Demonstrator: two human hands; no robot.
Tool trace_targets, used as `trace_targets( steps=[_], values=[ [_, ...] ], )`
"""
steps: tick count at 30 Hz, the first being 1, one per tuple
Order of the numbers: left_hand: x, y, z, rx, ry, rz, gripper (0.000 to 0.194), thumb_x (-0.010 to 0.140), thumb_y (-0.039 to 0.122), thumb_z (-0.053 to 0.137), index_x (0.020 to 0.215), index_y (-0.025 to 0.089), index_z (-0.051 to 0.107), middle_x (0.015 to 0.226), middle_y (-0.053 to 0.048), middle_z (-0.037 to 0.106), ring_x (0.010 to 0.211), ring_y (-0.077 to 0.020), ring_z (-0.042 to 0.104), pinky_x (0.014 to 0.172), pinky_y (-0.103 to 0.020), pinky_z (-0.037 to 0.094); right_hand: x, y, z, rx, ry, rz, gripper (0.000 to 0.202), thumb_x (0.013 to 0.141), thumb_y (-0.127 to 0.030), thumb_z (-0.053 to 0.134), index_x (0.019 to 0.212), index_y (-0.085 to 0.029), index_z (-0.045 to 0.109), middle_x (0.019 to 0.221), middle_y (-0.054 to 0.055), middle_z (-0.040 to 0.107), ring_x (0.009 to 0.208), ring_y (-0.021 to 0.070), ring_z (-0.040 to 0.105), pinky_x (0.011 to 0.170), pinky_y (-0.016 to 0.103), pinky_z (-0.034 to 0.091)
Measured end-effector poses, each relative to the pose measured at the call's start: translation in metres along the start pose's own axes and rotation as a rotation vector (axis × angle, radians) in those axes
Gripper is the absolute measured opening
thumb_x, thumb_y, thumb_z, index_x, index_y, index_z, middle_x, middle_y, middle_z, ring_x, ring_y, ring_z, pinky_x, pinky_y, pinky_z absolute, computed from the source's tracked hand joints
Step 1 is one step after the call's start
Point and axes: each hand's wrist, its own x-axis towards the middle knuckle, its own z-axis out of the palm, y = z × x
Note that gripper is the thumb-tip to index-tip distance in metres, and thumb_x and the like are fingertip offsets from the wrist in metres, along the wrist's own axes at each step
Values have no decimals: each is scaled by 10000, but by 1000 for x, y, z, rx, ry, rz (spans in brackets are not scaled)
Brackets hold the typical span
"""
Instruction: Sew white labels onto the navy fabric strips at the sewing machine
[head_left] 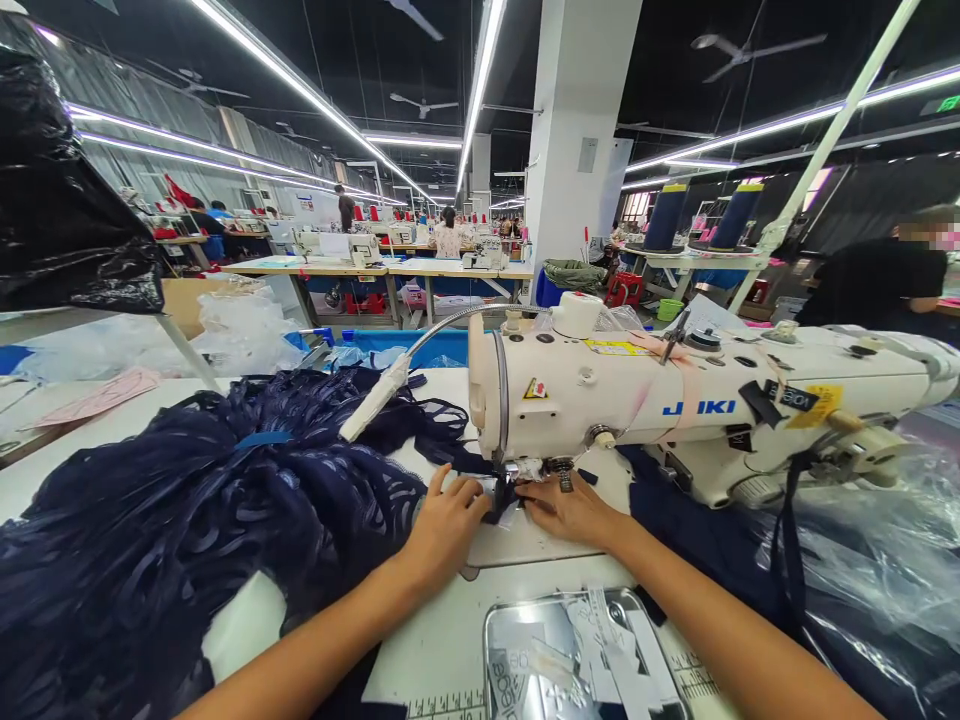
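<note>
My left hand (444,522) lies on the sewing machine's bed, left of the needle area, with its fingers apart and fingertips beside a small piece of dark navy fabric (504,498). From the other side, my right hand (566,512) has its fingers closed on the edge of that piece, close under the presser foot. The fabric sits between both hands below the head of the white sewing machine (570,385). Some of it is hidden by the machine and my fingers. To the left spreads a large bundle of navy lace-like strips (300,500), tied with a blue band (264,439).
A metal tray (517,640) with labels and scraps lies in front of the machine. A lamp (379,395) on a bendy neck hangs over the bundle. More navy fabric (690,540) and clear plastic (885,540) are at right. A black plastic bag (67,190) hangs upper left.
</note>
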Motion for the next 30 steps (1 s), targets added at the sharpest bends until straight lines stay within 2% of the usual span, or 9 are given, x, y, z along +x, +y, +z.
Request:
trace_targets(
  steps=[3,6,8,10,13,18,24,30],
  values=[
    [8,-19,-4,-58,-19,-74,329,678,-53,371,798,164,587,873,-50,613,873,-183,555,915,-420,359,-3,-9,-7,39,-75,10,273,775,-239,521,1007,-163,642,995,90,637,867,217,582,790,369,470],
    [14,-26,-7,-189,-14,-149,356,599,-47,390,812,161,586,862,-43,614,875,-179,549,833,-348,412,-5,-21,-13,20,-134,9,308,822,-251,477,1081,-131,596,1044,121,595,909,228,558,776,376,473],
    [15,-20,-7,-224,-9,-112,357,592,-5,440,869,167,586,905,-40,617,898,-186,544,883,-380,374,-5,-26,-15,12,-146,8,309,837,-242,460,1092,-120,585,1030,127,586,912,232,548,771,378,472],
    [14,-11,-5,-211,-22,-31,321,646,63,497,934,175,585,945,-41,623,924,-199,540,938,-430,306,-4,-28,-15,22,-149,7,302,835,-229,466,1089,-119,585,1030,126,580,916,235,542,766,376,472],
    [10,0,3,-165,-62,9,223,752,124,505,950,169,596,948,-44,637,900,-197,547,886,-414,329,-4,-24,-11,73,-134,26,300,826,-197,470,1095,-127,584,1027,122,582,926,232,541,768,380,470],
    [9,2,14,-89,-40,43,156,817,154,489,870,177,634,864,-30,638,813,-182,526,716,-326,368,-6,-10,2,231,-38,53,268,803,-164,498,1036,-185,629,1025,88,606,935,207,548,812,370,451],
    [14,7,18,-32,62,68,149,815,179,514,736,182,641,767,-17,616,745,-162,497,673,-313,335,-7,1,10,321,39,14,240,817,-170,487,991,-185,652,975,73,634,898,179,568,806,338,446],
    [17,10,25,6,110,95,189,793,146,530,615,156,591,659,-8,587,669,-142,481,647,-305,323,-5,2,3,304,78,-92,230,849,-187,446,929,-186,661,917,67,634,821,166,574,744,318,460]
  ],
)
